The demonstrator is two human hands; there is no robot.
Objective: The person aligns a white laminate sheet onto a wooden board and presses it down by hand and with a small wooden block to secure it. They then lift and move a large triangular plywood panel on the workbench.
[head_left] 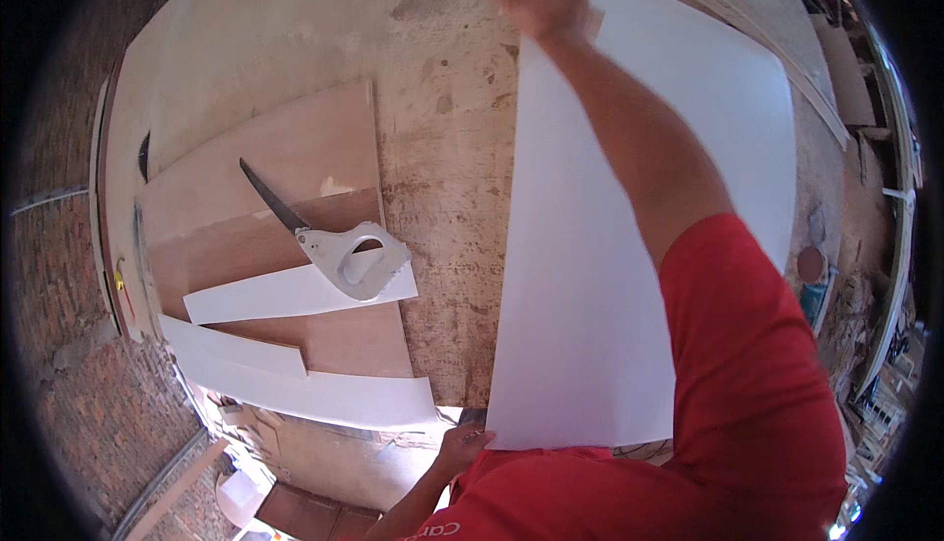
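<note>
A large white board [610, 246] lies on the worn wooden worktable [442, 246], reaching from my body to the table's far side. My right hand [546, 10] is closed at the board's far left corner, its fingers curled over the left edge. A small tan flat piece [595, 24] sticks out from under that hand; its kind is not clear. Down at the near left corner, my left hand [462, 450] grips the board's edge, thumb on top and the other fingers partly hidden.
Left of the board, a handsaw [344, 256] with a light grey handle rests on a white strip [265, 295] and a brown plywood sheet [305, 152]. More white strips [334, 398] lie nearer me. Long thin wooden strips [757, 34] run along the right side. A brick wall [74, 275] stands at left.
</note>
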